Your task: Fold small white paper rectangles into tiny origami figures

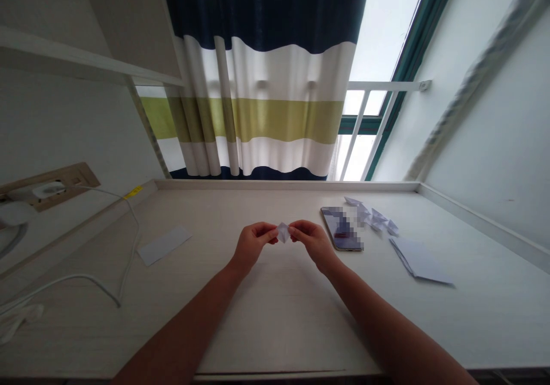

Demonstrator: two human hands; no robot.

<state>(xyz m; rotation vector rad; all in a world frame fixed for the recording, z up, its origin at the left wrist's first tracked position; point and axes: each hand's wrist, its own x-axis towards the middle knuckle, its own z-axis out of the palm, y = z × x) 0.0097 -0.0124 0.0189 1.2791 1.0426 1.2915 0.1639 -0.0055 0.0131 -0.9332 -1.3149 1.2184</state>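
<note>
Your left hand [252,244] and right hand [313,243] pinch a small folded paper [283,232]. A phone [341,229] lies just beyond them (off to your right).

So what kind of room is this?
Probably a bedroom or study corner: there's a long white wood-grain desk by a window, a navy, white and green striped curtain, and a beige wall socket panel.
</note>
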